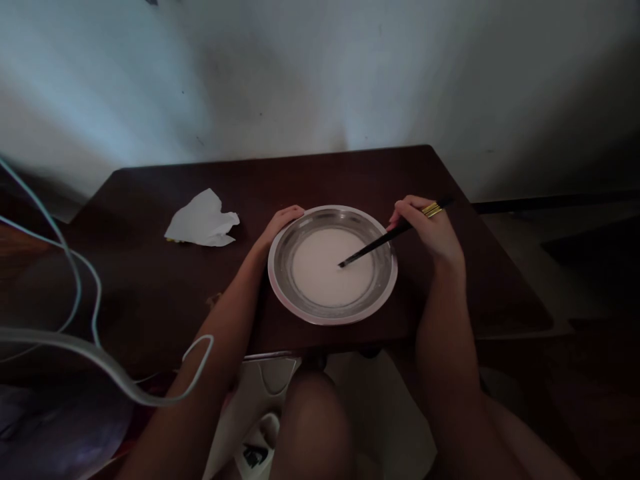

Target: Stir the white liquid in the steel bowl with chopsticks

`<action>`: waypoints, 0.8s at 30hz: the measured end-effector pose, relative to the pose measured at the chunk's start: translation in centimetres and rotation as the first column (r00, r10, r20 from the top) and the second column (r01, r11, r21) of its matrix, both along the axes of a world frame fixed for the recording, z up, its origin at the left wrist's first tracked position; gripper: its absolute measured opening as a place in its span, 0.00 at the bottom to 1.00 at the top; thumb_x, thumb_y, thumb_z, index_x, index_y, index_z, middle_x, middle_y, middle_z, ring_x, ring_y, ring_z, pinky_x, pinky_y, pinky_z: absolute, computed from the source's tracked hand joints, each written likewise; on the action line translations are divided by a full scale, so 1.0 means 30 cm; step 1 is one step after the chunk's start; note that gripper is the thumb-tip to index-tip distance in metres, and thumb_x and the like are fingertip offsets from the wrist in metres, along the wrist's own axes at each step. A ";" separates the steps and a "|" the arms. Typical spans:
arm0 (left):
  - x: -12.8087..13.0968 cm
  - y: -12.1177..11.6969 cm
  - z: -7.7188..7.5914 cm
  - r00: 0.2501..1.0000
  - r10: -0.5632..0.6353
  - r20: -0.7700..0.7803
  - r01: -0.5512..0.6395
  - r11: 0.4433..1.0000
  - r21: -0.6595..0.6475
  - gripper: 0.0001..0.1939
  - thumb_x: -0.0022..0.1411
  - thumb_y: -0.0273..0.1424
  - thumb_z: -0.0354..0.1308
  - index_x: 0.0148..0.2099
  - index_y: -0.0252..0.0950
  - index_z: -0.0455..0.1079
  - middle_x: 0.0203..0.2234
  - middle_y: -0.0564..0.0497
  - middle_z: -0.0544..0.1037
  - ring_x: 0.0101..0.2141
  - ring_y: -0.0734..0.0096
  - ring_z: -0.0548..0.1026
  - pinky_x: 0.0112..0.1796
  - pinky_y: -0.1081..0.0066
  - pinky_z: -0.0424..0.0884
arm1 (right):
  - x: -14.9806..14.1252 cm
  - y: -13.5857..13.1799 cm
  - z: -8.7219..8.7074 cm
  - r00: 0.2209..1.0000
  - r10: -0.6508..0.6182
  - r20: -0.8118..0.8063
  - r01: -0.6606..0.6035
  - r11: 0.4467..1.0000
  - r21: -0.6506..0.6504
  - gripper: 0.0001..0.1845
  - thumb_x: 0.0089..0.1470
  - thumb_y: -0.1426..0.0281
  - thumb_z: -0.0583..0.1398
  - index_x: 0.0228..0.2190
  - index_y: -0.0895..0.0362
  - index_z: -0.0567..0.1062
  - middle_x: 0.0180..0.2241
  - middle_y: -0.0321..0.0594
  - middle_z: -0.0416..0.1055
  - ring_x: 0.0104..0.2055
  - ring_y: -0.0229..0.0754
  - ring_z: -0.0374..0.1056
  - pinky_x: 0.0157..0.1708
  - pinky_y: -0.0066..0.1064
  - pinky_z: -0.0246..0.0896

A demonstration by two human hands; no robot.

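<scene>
A round metal bowl stands near the front edge of the dark table, with a milky white liquid in its bottom. My left hand grips the bowl's far left rim, its fingers curled against the outer side. In my right hand is a pair of black chopsticks with gold bands near the top end. They slant down to the left over the right rim, and their tips dip into the liquid near the middle. Part of my right fingers is hidden behind the chopsticks and the hand itself.
A crumpled white paper or tissue lies on the table to the left, with a bit of yellow under it. Pale cables loop across the left foreground. A wall rises behind the table. My knee is below the front edge.
</scene>
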State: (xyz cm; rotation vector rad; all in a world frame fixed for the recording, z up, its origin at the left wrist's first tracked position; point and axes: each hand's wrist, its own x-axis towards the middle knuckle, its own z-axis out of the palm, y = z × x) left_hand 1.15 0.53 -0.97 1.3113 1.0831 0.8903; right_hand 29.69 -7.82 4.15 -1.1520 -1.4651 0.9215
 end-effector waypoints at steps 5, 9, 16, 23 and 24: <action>-0.002 -0.013 0.010 1.000 0.014 0.012 -0.013 0.999 -0.030 0.09 0.52 0.36 0.59 0.27 0.34 0.69 0.21 0.55 0.70 0.24 0.76 0.66 0.28 0.75 0.63 | -0.016 0.001 0.000 0.984 0.162 0.076 -0.163 0.987 0.010 0.12 0.55 0.65 0.59 0.23 0.54 0.76 0.26 0.35 0.74 0.32 0.37 0.70 0.35 0.29 0.63; -0.008 -0.024 0.003 0.999 0.036 0.031 -0.036 0.999 -0.025 0.13 0.55 0.39 0.58 0.29 0.34 0.70 0.22 0.54 0.71 0.25 0.75 0.69 0.30 0.74 0.64 | 0.002 0.003 -0.011 0.999 -0.041 -0.023 0.041 0.999 0.033 0.15 0.56 0.64 0.58 0.20 0.55 0.73 0.20 0.33 0.70 0.27 0.36 0.67 0.33 0.30 0.62; -0.034 -0.023 0.047 0.952 0.252 0.176 -0.236 0.966 -0.106 0.22 0.61 0.47 0.52 0.40 0.32 0.73 0.33 0.44 0.78 0.36 0.65 0.76 0.40 0.66 0.70 | -0.013 0.007 -0.027 0.981 0.174 0.092 -0.176 0.984 0.014 0.14 0.55 0.63 0.59 0.23 0.55 0.77 0.26 0.36 0.74 0.31 0.37 0.68 0.34 0.30 0.61; -0.123 -0.183 0.240 0.688 0.674 0.267 -0.720 0.679 0.143 0.13 0.61 0.36 0.53 0.44 0.34 0.70 0.37 0.47 0.76 0.36 0.71 0.75 0.34 0.73 0.67 | 0.010 -0.026 -0.021 0.997 0.045 -0.058 -0.047 0.998 -0.033 0.16 0.56 0.62 0.58 0.20 0.55 0.74 0.19 0.33 0.70 0.24 0.36 0.67 0.29 0.29 0.62; -0.136 -0.218 0.258 0.653 0.700 0.288 -0.755 0.633 0.172 0.12 0.61 0.33 0.53 0.45 0.34 0.70 0.36 0.47 0.76 0.36 0.71 0.75 0.33 0.74 0.66 | 0.002 -0.029 -0.020 0.994 0.102 -0.039 -0.104 0.993 -0.048 0.15 0.55 0.63 0.59 0.21 0.55 0.75 0.20 0.34 0.72 0.25 0.36 0.68 0.30 0.29 0.62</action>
